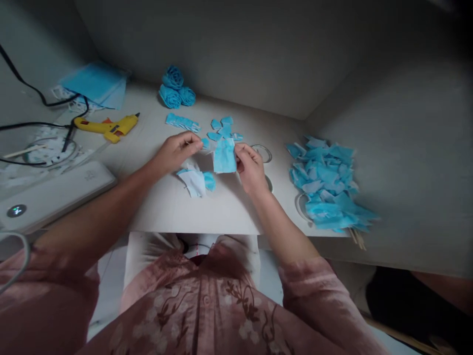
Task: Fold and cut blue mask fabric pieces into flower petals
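In the head view my right hand [252, 165] pinches the edge of a blue piece of mask fabric [225, 157], held up over the table. My left hand [179, 150] is closed at the fingertips by a small blue scrap [205, 143], which it appears to pinch. Below the hands lies a white and blue fabric scrap [194, 183], with a round blue bit [209, 181] beside it. Just beyond the hands are several small cut blue pieces [225, 130] and a row of overlapping blue strips [183, 122].
Blue fabric roses [173, 96] stand at the back. On the left are a yellow glue gun [114, 129], stacked blue masks [94, 84], black cables and a white power bank [59, 195]. Tape rings [303, 207] and a heap of blue fabric [325, 177] with sticks [357, 238] lie right.
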`<state>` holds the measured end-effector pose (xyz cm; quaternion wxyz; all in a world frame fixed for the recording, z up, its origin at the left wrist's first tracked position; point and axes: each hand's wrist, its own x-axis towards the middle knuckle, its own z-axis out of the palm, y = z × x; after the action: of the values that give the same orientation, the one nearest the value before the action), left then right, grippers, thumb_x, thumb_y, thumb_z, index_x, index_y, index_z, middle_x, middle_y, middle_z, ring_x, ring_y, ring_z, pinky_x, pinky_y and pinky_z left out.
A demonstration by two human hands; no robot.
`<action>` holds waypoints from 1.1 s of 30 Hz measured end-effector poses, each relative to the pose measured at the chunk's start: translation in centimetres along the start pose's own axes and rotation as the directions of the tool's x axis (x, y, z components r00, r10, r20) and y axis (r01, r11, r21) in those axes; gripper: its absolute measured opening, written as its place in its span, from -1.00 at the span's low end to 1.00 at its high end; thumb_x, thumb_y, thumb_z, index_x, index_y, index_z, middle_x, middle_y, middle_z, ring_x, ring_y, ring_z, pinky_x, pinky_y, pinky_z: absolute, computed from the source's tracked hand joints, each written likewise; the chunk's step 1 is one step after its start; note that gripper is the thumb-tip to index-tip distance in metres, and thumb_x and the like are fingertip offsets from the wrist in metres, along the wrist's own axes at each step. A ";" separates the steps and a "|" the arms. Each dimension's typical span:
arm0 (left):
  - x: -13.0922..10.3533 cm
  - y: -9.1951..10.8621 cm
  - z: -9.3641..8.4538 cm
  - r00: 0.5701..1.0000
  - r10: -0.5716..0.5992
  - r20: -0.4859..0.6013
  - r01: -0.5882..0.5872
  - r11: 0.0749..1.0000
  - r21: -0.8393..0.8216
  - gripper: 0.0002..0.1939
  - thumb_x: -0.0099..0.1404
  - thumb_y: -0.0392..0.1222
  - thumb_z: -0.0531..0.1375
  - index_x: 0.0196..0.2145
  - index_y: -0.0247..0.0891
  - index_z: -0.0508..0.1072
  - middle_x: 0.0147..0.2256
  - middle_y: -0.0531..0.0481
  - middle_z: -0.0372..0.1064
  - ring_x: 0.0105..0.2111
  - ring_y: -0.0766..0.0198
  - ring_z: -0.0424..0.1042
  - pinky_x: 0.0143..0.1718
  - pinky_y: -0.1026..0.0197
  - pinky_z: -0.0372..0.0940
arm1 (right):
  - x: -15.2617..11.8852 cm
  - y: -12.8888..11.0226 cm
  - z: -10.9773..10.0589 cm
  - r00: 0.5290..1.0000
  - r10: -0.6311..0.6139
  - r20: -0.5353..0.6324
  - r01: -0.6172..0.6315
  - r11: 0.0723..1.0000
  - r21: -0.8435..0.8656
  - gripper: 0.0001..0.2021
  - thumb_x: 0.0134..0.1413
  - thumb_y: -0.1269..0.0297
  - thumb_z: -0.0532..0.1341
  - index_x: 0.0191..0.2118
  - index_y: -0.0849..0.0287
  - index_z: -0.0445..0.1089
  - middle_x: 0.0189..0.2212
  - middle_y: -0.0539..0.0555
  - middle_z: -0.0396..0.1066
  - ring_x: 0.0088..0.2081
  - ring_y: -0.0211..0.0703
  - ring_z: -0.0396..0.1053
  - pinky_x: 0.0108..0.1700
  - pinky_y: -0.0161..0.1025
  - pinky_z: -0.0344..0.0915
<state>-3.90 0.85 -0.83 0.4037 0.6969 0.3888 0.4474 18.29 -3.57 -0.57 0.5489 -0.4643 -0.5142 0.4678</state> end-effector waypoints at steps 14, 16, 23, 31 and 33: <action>-0.3 0.8 0.5 0.997 0.018 0.078 -0.010 0.994 -0.106 -0.69 0.17 0.07 0.37 -0.29 -0.23 0.59 -0.18 -0.08 0.55 -0.11 0.13 0.49 0.00 0.12 0.33 | 0.2 -0.8 0.4 0.969 -0.193 0.157 0.219 0.961 -0.167 -0.73 0.26 0.04 0.30 -0.37 0.10 0.48 -0.55 -0.09 0.23 -0.48 -0.30 0.18 -0.37 -0.28 0.16; -0.2 0.7 0.6 0.999 0.018 0.026 -0.015 0.993 -0.113 -0.75 0.15 0.02 0.36 -0.38 -0.24 0.55 -0.24 -0.06 0.53 -0.17 0.16 0.48 -0.05 0.14 0.33 | 0.4 -1.2 0.4 0.969 -0.191 0.160 0.219 0.959 -0.181 -0.72 0.24 0.03 0.33 -0.39 0.10 0.48 -0.55 -0.09 0.23 -0.48 -0.31 0.17 -0.38 -0.28 0.15; -0.1 0.5 0.6 0.998 0.056 -0.014 -0.058 0.989 -0.136 -0.79 0.15 -0.04 0.33 -0.45 -0.25 0.52 -0.33 -0.02 0.49 -0.27 0.23 0.44 -0.13 0.18 0.34 | 2.0 -1.3 0.9 0.971 -0.129 0.200 0.171 0.962 -0.212 -0.43 0.19 -0.31 0.27 -0.53 0.11 0.33 -0.56 -0.05 0.26 -0.50 -0.29 0.23 -0.42 -0.27 0.18; 0.1 0.6 0.5 0.992 -0.001 -0.126 -0.018 0.988 -0.154 -0.84 0.21 -0.11 0.28 -0.33 -0.24 0.58 -0.31 -0.03 0.55 -0.21 0.19 0.51 -0.04 0.13 0.38 | 1.5 0.5 1.1 0.982 -0.191 0.001 0.189 0.971 -0.145 -0.61 0.13 -0.12 0.35 -0.44 0.11 0.44 -0.61 -0.12 0.22 -0.53 -0.34 0.17 -0.42 -0.30 0.15; 0.1 0.8 0.5 0.984 0.006 -0.180 -0.035 0.987 -0.154 -0.85 0.25 -0.10 0.27 -0.35 -0.23 0.56 -0.34 -0.02 0.53 -0.25 0.21 0.49 -0.08 0.14 0.38 | 1.2 0.6 1.0 0.981 -0.193 -0.018 0.189 0.973 -0.134 -0.61 0.12 -0.12 0.35 -0.46 0.11 0.43 -0.61 -0.12 0.21 -0.53 -0.34 0.16 -0.43 -0.30 0.14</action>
<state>-3.24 0.49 -0.26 0.4161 0.6240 0.3799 0.5414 17.26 -2.25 -0.93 0.5673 -0.4550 -0.5777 0.3707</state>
